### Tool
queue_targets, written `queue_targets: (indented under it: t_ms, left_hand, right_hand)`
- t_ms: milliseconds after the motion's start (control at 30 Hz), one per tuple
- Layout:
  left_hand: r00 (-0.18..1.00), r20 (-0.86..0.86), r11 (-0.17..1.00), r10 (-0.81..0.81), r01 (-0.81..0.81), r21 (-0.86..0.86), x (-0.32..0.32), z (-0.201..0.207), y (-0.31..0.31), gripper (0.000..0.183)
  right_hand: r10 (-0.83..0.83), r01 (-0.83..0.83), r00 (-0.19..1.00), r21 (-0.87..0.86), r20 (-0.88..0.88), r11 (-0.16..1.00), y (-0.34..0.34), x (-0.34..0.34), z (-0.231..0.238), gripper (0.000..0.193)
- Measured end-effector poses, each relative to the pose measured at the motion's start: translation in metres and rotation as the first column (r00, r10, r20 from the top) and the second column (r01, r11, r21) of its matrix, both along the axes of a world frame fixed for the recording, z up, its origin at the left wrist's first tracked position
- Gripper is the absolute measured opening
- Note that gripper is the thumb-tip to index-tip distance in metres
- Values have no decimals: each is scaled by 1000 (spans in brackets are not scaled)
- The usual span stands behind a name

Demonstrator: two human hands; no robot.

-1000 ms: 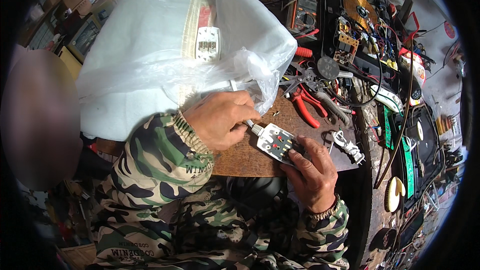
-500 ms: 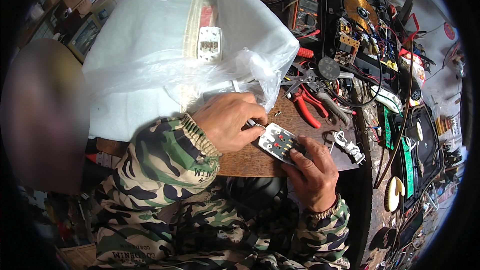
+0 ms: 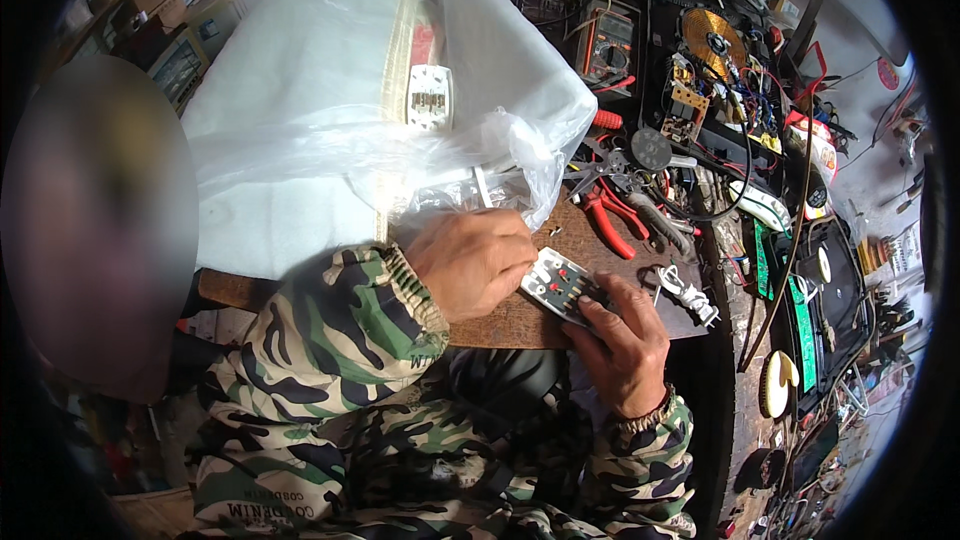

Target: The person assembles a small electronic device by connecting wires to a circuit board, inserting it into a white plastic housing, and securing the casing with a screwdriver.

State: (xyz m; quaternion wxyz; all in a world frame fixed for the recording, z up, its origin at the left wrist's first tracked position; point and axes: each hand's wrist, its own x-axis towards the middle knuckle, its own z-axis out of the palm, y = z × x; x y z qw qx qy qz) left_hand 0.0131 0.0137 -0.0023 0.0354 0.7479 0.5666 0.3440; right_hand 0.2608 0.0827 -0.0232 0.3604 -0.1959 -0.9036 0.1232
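Looking down from the head view: a small grey remote control (image 3: 562, 286) with coloured buttons, lying face up at the near middle of a brown wooden surface (image 3: 520, 320). Right hand (image 3: 628, 340) cupping the remote's near right end, fingers (image 3: 605, 292) curled over its edge and holding it. Left hand (image 3: 470, 260) resting just left of the remote, touching its far left end, fingers bent inward; whether pinching the remote or some small tool, cannot tell, the tips being hidden under the hand. Both forearms in camouflage sleeves (image 3: 350, 330), coming in from the near edge.

Far and left of the hands, a big clear plastic bag (image 3: 330, 110) bulging over the surface, a white socket-like part (image 3: 430, 98) seen through it. Right of the bag, red-handled pliers (image 3: 608, 220) lying just far of the remote. Near those, further right, a small white metal fitting (image 3: 685, 290) close to the right hand. Far right, a tangle of wires and boards, with a copper coil (image 3: 715, 40) and a multimeter (image 3: 610, 45) at the far end. Green circuit board (image 3: 802, 330) along the right edge.
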Motion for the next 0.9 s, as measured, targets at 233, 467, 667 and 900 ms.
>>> queue_targets:
  t_ms: [233, 467, 667, 900]
  left_hand:
    - [964, -236, 988, 119, -92, 123, 22, -8, -26, 36]
    - [942, -262, 978, 208, -193, 84, 40, -3, -28, 49]
    - [934, -278, 973, 226, -204, 105, 47, -10, -29, 54]
    - [919, -258, 943, 299, -243, 227, 40, -30, -28, 41]
  right_hand:
    - [-9, 10, 1000, -24, 18, 1000, -1, 1, 3, 37]
    - [-10, 10, 1000, -49, 2, 999, 2, 0, 1, 35]
    - [-29, 33, 998, -56, 60, 998, -2, 1, 15, 34]
    - [49, -57, 984, 39, 169, 998, -6, -25, 80, 37]
